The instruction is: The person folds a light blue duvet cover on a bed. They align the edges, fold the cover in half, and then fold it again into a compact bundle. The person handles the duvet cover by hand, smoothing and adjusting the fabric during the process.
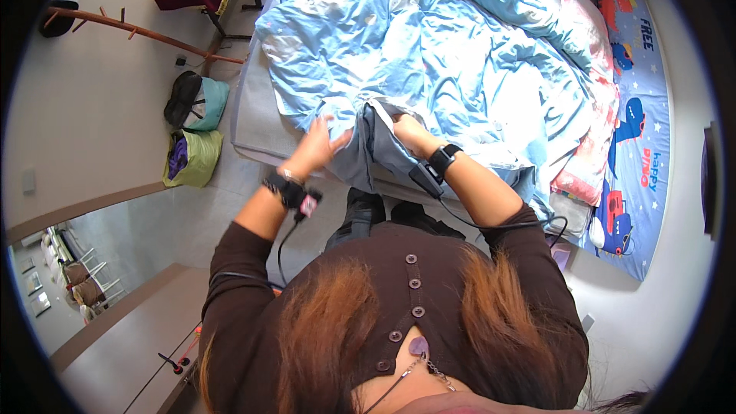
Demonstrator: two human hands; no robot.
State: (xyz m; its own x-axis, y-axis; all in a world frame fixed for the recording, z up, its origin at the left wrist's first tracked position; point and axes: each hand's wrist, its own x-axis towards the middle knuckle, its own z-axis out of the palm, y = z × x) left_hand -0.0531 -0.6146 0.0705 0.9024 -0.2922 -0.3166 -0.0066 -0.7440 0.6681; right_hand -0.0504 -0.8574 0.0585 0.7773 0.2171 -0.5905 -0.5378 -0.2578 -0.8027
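A light blue patterned duvet cover (345,40) lies rumpled over the bed, its near edge hanging toward me. In that edge gapes an opening (379,138) with a grey-blue inner side and a pale rim. Left of the opening is my left hand (322,146), slightly blurred, thumb and fingers apart beside the cloth. My right hand (411,133) reaches in at the opening's right side. Its fingertips are hidden by the fabric, so I cannot see whether they pinch anything.
A pale mattress (259,121) shows at the left corner. Pink patterned bedding (586,155) and a dinosaur-print panel (632,126) line the right. Two bags (198,152) stand on the floor near a wooden coat rack (144,31). Cables (494,223) trail from both wrist devices.
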